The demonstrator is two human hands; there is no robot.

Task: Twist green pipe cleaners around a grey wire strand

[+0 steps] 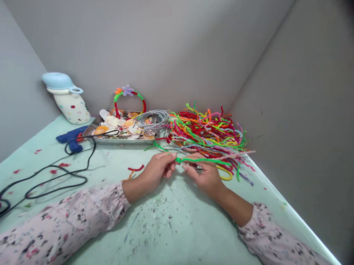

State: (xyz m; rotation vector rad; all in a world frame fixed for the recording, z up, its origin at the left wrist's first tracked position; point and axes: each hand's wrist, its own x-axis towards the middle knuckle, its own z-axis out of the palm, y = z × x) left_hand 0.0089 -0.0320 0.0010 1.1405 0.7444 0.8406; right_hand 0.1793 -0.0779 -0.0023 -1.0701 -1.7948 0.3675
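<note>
Here, fuzzy green strand (207,160), seemingly coiled, pinched in left hand (157,169).

From where I stand, a bright green, fuzzy stem (207,160) is held over the table (175,234), thickened into a small lump at the grip. One nearly straight length reaches toward the table's right edge, near the far corner.

Left hand (155,171) pinches — right hand (207,179) curls nearby.

A blue-lidded bottle (72,106) stands behind a blue glue gun (69,135).
</note>
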